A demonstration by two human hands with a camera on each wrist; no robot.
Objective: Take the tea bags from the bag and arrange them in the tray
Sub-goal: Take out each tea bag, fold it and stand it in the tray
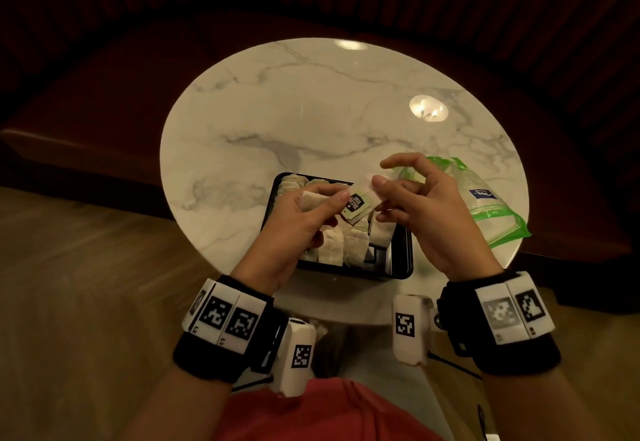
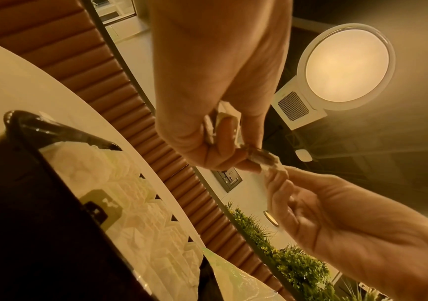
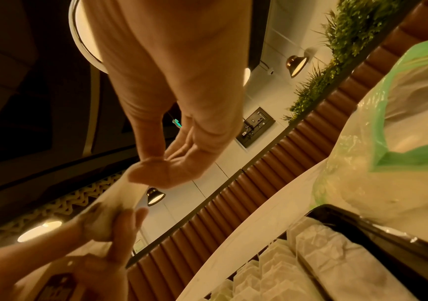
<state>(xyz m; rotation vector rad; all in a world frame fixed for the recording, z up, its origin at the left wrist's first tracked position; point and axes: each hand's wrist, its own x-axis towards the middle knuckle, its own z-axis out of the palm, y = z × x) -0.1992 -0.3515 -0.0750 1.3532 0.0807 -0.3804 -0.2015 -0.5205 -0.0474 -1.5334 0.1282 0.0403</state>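
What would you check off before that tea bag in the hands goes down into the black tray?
1. Tea bag held: ok, the left hand and right hand both pinch it above the tray.
2. Paper tag free of the fingers: cannot tell.
3. Room in the tray: ok, a dark gap shows at its near right corner.
4. Rows of tea bags already laid look tidy: ok.
5. Plastic bag clear of the tray: ok in the head view, it lies to the right.
6. More bags left inside it: cannot tell.
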